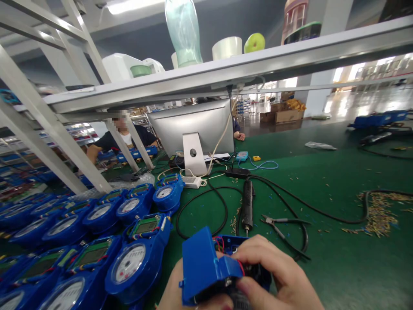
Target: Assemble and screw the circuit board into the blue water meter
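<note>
A blue meter housing (200, 262) with red wires inside is tilted up at the bottom centre. My left hand (174, 282) is wrapped round it from below and behind, its fingers partly hidden by the blue plastic. The fingers and thumb of my right hand (277, 273) pinch the housing's right part near the red wires. Just beyond the housing lies a black electric screwdriver (248, 204), its tip pointing toward me. Pliers (280, 221) with dark handles lie open to its right.
Rows of blue meters (129, 262) fill the left side. A monitor (196, 125) stands at the back under a shelf (226, 71). Black cables cross the green table (355, 172); many small screws (380, 213) lie at right. A person (129, 133) sits beyond, at left.
</note>
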Motion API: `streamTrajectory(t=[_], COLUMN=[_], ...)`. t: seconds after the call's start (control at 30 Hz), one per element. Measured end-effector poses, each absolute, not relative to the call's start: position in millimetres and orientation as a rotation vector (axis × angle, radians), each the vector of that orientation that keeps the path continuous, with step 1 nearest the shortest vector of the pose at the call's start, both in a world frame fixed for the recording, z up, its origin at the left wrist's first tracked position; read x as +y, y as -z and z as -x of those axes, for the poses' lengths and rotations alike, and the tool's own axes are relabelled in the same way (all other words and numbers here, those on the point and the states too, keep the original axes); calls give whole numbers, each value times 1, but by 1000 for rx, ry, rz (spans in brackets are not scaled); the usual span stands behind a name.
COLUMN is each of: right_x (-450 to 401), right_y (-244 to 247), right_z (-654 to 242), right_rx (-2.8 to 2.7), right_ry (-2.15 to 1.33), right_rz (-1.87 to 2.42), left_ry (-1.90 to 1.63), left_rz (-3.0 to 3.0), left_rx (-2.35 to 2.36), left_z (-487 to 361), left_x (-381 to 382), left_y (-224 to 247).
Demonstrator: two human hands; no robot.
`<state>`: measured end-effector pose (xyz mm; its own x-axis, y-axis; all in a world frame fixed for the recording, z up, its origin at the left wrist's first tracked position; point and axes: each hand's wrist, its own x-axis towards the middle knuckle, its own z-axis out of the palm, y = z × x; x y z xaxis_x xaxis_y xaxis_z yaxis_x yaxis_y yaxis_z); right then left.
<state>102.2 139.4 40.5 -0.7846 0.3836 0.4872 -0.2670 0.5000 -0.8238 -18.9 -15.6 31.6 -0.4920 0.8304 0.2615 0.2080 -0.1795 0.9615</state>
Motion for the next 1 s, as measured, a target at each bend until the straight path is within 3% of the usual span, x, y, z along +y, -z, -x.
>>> streamTrajectory(t=[0.27, 0.4, 0.67, 1.0], right_x=[155, 159, 163, 162], right_y=[-43, -41, -41, -40], right_z=[-110, -108, -109, -108], right_rx=[-1994, -1928, -1870, -1843], right_ry=[-1856, -1951, -1943, -1951], right_rz=[75, 130, 145, 164], left_ry=[-997, -1060, -1265, -1149], left_rz=[-1499, -1305, -1274, -1468], left_rx=[1552, 1419, 1597, 1626], left_z=[53, 51, 36, 38], left_x=[-16, 2, 19, 21], left_y=[-64, -78, -78, -84])
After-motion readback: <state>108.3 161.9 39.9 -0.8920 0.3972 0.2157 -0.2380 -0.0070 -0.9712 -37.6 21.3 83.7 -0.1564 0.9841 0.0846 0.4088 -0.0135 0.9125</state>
